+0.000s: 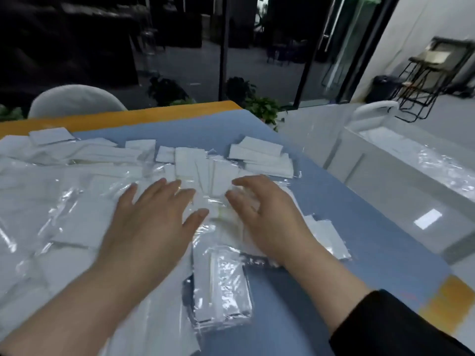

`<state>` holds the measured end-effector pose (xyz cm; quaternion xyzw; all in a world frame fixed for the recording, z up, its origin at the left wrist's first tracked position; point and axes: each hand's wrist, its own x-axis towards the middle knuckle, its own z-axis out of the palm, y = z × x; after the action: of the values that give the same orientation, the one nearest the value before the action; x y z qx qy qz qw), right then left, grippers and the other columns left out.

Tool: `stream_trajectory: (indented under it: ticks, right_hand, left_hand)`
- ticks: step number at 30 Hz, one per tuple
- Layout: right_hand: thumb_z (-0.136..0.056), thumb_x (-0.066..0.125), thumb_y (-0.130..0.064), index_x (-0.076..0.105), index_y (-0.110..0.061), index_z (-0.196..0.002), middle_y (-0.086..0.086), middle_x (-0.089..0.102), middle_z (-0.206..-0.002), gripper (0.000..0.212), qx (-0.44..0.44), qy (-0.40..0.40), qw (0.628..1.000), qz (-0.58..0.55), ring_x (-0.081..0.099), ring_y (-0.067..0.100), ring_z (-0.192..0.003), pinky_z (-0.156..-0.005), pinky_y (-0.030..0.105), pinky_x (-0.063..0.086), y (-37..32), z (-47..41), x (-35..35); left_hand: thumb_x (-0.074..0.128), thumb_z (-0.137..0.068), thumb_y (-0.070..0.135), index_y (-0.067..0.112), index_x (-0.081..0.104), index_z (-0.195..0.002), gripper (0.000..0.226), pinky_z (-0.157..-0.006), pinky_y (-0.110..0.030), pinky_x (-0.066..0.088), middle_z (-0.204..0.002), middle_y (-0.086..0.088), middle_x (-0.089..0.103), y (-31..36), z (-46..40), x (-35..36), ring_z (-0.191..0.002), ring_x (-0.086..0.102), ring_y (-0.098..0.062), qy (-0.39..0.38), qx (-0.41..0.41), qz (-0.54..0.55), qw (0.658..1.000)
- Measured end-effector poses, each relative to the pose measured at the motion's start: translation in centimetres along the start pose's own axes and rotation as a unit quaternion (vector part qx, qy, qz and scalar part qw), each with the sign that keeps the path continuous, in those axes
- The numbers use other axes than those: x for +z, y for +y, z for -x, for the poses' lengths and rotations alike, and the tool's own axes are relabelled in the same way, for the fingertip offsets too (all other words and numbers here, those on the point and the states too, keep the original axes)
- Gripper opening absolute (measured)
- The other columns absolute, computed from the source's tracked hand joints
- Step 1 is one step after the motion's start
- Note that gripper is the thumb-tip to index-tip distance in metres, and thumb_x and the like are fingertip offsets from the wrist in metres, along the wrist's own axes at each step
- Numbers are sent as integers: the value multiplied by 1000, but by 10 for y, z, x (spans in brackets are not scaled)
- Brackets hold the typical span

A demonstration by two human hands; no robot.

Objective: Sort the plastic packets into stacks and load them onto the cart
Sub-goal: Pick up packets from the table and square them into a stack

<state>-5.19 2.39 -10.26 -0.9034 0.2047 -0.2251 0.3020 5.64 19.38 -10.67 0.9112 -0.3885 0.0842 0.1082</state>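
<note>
Now | left hand (151,222) flat, fingers spread | right hand (267,214) loosely curled | packets (221,286) seemingly lengthwise away.

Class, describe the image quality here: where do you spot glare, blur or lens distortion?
Head view: glare streaks the plastic packets and the near stack; both the left hand and right hand are slightly motion-blurred; wide-angle distortion bends the table edge; the background is dark.
</note>
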Motion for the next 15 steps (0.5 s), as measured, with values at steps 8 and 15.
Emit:
stream_trajectory:
  ticks: [8,15]
  right_hand:
    - [-102,54,-34,61,-16,-133,-2,59,-134,36,-95,127,987,-1,52,14,-123,-103,29,40,10,44,-121]
    - [-98,54,-41,59,-17,-129,3,60,-129,40,16,82,930,359,54,28,-119,-108,48,37,143,84,-263]
  left_hand:
    - [53,-94,68,37,58,-136,53,-117,-52,19,-121,-8,70,60,-29,-37,-113,64,-39,50,-43,9,998]
    - [41,-103,52,30,38,-153,55,-116,-39,29,-158,8,40,237,6,-42,-145,36,-18,16,118,38,992]
